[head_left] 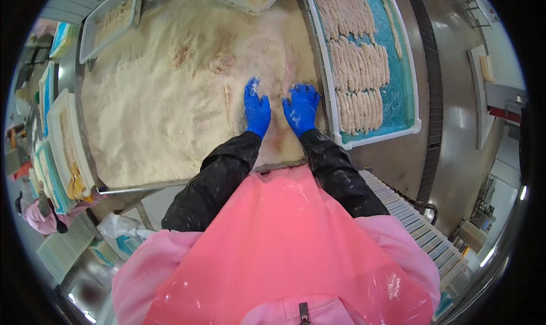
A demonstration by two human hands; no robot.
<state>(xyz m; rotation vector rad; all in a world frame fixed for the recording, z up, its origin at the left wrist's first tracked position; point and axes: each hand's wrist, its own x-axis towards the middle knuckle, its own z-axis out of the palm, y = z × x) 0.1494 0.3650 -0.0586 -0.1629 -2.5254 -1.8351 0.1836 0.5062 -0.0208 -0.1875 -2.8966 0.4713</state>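
Note:
My left hand [257, 110] and my right hand [301, 108], both in blue gloves dusted with powder, rest low over a wide bed of pale flour-like coating [142, 108]. The left one has its fingers stretched forward and its thumb apart; nothing shows in it. On the right hand the fingers are spread and bent slightly down onto the powder, the thumb apart. A pinkish raw strip [289, 63] lies half coated just beyond my right hand. Left of my left hand is a thin strip [227, 94], and farther off a lump of raw meat [222, 63], partly covered.
At the right stands a white-rimmed tray [420, 97] with a blue liner, holding rows of coated strips [358, 66]. A clear tub [250, 3] sits at the far edge, a grey bin [136, 12] at far left. More trays [54, 120] and a person in pink [40, 217] are at left.

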